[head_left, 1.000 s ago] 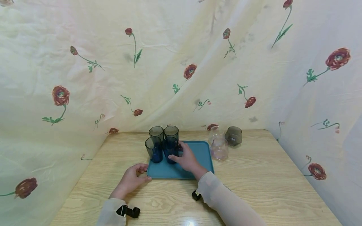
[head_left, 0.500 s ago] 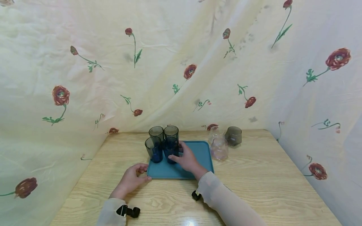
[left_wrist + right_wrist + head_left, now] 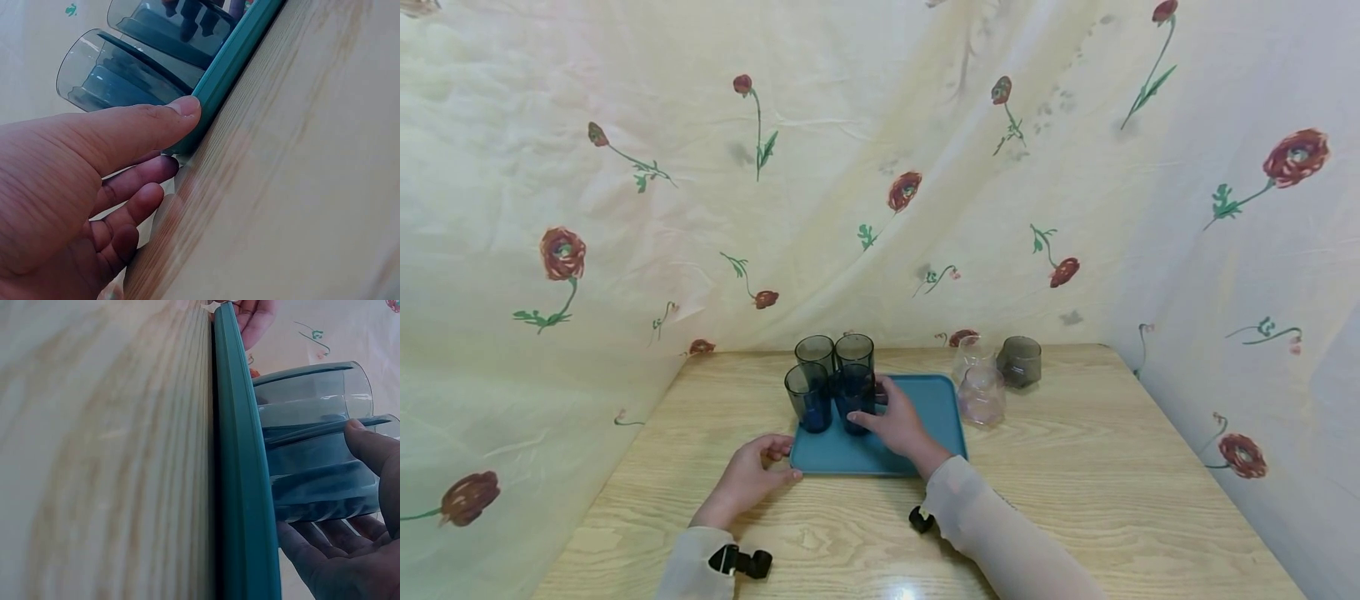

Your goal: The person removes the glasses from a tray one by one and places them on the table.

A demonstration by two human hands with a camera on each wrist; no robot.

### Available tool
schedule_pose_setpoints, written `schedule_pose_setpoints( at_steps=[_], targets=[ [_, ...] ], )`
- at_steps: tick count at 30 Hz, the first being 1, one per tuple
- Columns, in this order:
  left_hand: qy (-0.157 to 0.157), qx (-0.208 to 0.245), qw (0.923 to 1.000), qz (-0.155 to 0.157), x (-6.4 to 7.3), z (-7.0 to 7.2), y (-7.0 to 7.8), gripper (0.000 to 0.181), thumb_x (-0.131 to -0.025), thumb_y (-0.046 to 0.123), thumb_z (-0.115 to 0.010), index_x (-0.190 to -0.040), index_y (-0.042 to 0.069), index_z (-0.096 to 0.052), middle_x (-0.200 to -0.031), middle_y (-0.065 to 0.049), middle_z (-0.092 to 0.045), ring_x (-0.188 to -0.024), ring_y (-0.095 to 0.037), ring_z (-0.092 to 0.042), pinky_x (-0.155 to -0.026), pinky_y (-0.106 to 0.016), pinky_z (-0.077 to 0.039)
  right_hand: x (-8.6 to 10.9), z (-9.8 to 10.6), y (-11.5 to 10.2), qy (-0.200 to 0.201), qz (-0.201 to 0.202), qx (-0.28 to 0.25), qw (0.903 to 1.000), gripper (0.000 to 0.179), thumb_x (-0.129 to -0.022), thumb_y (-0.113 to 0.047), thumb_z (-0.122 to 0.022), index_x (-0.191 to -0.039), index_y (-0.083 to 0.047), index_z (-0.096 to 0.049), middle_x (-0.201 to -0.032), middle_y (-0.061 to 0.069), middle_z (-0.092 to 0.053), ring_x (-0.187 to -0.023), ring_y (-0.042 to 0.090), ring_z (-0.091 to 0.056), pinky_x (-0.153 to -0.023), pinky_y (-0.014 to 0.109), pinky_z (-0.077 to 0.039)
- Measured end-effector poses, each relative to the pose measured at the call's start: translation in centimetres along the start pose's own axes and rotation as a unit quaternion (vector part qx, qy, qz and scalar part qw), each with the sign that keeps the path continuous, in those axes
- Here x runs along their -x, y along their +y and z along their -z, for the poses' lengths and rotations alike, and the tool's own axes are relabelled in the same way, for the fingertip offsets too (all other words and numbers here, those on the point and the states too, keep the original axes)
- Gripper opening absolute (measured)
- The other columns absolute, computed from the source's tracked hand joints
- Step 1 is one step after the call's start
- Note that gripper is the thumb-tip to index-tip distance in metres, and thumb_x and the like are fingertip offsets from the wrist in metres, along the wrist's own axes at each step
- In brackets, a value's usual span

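On the blue tray (image 3: 925, 408), tall tinted glasses stand upright in a cluster at the left. My right hand (image 3: 898, 421) grips the front right blue glass (image 3: 853, 392), with thumb on the near side and fingers around the right side. In the right wrist view, this glass (image 3: 331, 487) stands between the thumb and fingers, its base behind the tray rim (image 3: 247, 462). My left hand (image 3: 748, 479) holds the tray's near left corner. In the left wrist view, the left thumb (image 3: 150, 128) lies along the tray's front edge, with the index finger at its side and the other fingers loosely curled.
Right of the tray stand a clear tumbler (image 3: 967, 354), a pinkish one (image 3: 981, 400) and a short smoky grey glass (image 3: 1021, 362). Behind the blue glass (image 3: 808, 398) are two smoky ones. A floral curtain (image 3: 820, 208) hangs behind the wooden table (image 3: 1075, 483).
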State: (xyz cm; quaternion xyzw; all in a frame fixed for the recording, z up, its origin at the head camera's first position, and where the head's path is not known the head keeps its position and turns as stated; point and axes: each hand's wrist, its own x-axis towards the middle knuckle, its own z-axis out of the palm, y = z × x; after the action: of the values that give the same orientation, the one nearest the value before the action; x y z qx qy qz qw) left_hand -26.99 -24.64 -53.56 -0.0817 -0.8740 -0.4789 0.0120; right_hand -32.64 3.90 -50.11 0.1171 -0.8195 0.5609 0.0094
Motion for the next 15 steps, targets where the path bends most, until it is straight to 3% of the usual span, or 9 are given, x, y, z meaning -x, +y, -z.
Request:
schedule_pose_setpoints(
  at_steps=[15],
  targets=[
    [0.003,-0.002,1.0,0.007,0.12,-0.05,0.14,0.052,-0.082,0.014,-0.092,-0.129,0.009,-0.071,-0.109,0.001,-0.069,-0.102,-0.016,-0.062,-0.098,-0.045,-0.05,0.1,0.44,-0.47,0.024,0.001,-0.013,0.9996,0.067,-0.089,-0.029,-0.088,-0.146,-0.018,-0.055,-0.136,0.008,-0.062,-0.128,0.032,-0.058,-0.1,0.054,-0.052]
  ],
)
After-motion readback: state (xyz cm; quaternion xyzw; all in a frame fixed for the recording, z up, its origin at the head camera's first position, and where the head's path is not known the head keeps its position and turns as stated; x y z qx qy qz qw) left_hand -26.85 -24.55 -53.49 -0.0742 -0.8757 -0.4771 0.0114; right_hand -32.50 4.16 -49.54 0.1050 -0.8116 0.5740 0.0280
